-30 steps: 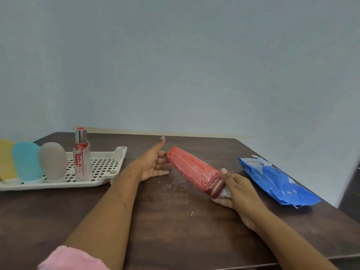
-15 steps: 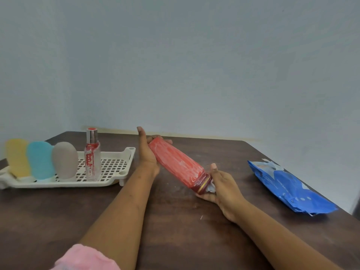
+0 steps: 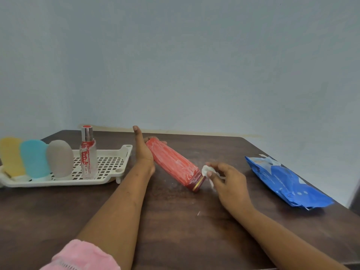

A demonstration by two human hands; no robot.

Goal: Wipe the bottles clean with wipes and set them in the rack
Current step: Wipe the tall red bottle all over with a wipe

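**Right hand off the cap end, wipe still pinched**

Since half a second ago the right hand (image 3: 228, 182) has come off the long red ribbed plastic bottle (image 3: 173, 164). It now sits just beside the bottle's gold-ringed cap end, apart from it. Its fingers (image 3: 220, 166) pinch a crumpled white wipe (image 3: 205, 170). The left hand (image 3: 144, 151) is where I last saw it, cupped round the bottle's base with the thumb sticking up.

The bottle's long axis runs from the left hand, far and left, down to the cap end, near and right. It is tilted, with the cap end low over the dark brown wooden surface (image 3: 175, 221); I cannot tell whether it touches. The wipe is level with the lower body, so I judge the right hand is nearer for the next stroke. The cream plastic lattice rack (image 3: 116, 172) lies to the left, nearer the left hand.

By my count there are five bottles. One is the red one in hand, and four stand in the rack:
- a yellow rounded squeeze bottle (image 3: 10, 154)
- a blue rounded squeeze bottle (image 3: 34, 157)
- a grey rounded squeeze bottle (image 3: 59, 157)
- a clear glass spray bottle with a silver cap (image 3: 88, 156)

I see one wipe, and one blue wipes pack (image 3: 286, 182) to the right.
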